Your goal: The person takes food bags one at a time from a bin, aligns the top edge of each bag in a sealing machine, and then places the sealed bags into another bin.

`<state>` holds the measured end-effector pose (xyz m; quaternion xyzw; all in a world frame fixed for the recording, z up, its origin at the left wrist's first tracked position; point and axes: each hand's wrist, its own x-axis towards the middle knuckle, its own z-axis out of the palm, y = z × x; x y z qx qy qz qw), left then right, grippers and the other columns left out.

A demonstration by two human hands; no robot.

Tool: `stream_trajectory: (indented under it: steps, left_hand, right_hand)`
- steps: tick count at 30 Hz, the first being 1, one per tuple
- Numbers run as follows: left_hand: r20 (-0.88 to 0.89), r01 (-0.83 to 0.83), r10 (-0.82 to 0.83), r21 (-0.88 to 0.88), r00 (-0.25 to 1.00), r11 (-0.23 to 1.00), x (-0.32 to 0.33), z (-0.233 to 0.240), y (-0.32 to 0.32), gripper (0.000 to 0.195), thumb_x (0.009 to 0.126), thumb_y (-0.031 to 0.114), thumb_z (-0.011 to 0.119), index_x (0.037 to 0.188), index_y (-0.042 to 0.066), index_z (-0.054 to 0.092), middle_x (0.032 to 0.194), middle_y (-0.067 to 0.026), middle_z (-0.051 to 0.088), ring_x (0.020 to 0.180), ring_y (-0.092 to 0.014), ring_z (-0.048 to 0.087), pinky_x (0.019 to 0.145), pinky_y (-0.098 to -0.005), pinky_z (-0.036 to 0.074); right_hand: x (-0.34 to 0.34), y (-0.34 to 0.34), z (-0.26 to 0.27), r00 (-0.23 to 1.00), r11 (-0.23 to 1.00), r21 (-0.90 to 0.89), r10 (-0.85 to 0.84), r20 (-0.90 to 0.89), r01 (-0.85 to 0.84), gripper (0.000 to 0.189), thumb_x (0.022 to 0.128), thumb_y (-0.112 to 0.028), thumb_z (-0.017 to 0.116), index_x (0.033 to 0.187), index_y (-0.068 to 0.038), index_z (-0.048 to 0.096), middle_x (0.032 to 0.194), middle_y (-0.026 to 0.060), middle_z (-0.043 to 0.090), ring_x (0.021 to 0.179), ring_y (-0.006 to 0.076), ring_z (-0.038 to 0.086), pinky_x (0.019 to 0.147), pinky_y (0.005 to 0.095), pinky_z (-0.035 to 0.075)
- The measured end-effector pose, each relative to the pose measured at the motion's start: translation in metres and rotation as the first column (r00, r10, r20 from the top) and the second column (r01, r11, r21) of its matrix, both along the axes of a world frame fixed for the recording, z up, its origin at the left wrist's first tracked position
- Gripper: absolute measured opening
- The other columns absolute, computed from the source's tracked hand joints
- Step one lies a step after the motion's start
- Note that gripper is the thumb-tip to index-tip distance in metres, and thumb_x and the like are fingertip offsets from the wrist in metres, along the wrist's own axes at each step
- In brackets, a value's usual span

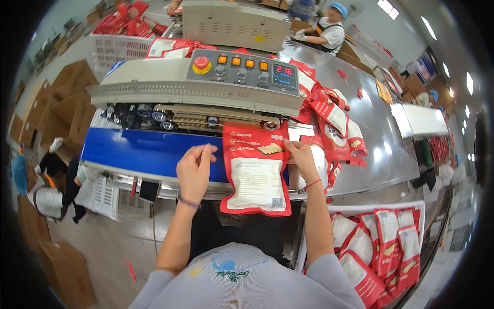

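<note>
A red and white plastic food pouch (256,181) has its top edge in the rollers of a continuous band sealer (200,89), above the blue conveyor belt (150,150). With thumb and fingers, my right hand (301,156) pinches the pouch's upper right edge. My left hand (196,170) is raised over the belt just left of the pouch, its fingers bent close together and apart from the pouch; whether thumb and fingertips touch is hard to tell. The sealer's panel has a red emergency stop button (202,63), lit orange switches and a red number display.
More red pouches (335,116) lie heaped on the metal table (378,154) at the right. A white crate (422,224) of pouches stands at lower right, another crate (115,50) at upper left. Co-workers are at the left, behind and far right. Cardboard boxes (69,112) stand left.
</note>
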<state>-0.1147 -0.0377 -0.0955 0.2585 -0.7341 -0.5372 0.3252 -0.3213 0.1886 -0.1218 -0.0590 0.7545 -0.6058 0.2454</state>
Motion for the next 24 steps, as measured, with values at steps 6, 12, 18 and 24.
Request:
stream_trajectory:
  steps: [6,12,18,24]
  left_hand:
    - [-0.131,0.444,-0.447,-0.057,0.885,0.894,0.053,0.054,0.051,0.017,0.090,0.002,0.056,0.086,-0.001,0.072,0.074,-0.0054,0.065,0.067,-0.012,0.059,0.062,-0.0238,0.044]
    - [-0.165,0.742,-0.738,-0.046,0.654,0.668,0.041,0.035,0.085,0.015,0.091,0.004,0.059,0.091,0.002,0.074,0.074,-0.0055,0.065,0.063,-0.010,0.060,0.056,-0.0219,0.044]
    - [-0.183,0.840,-0.821,0.055,0.540,0.540,0.028,0.034,0.111,0.013,0.091,0.006,0.060,0.091,0.002,0.073,0.072,-0.0035,0.063,0.060,-0.009,0.058,0.053,-0.0217,0.042]
    - [-0.179,0.906,-0.895,-0.044,0.408,0.422,0.030,0.025,0.115,0.010,0.089,0.008,0.065,0.094,0.005,0.073,0.074,-0.0019,0.063,0.059,-0.009,0.057,0.052,-0.0220,0.041]
  right_hand:
    - [0.069,0.052,0.047,0.895,0.969,0.246,0.139,-0.424,-0.034,0.023,0.094,-0.015,0.062,0.107,0.002,0.064,0.092,0.0114,0.072,0.086,0.0170,0.069,0.073,0.0269,0.054]
    - [0.238,0.205,0.109,0.915,0.261,0.920,0.203,-0.349,0.293,0.043,0.074,-0.025,0.078,0.106,-0.003,0.061,0.106,0.0188,0.061,0.106,0.0388,0.056,0.086,0.0451,0.048]
    - [0.401,0.253,0.080,0.985,-0.300,0.954,-0.166,-0.037,-0.015,0.061,0.057,-0.032,0.088,0.103,-0.003,0.058,0.109,0.0215,0.060,0.106,0.0391,0.058,0.081,0.0469,0.052]
    - [0.367,0.237,0.111,1.000,0.093,0.996,0.012,0.000,-0.002,0.021,0.079,-0.026,0.070,0.082,-0.006,0.067,0.081,0.0181,0.068,0.082,0.0370,0.066,0.070,0.0469,0.051]
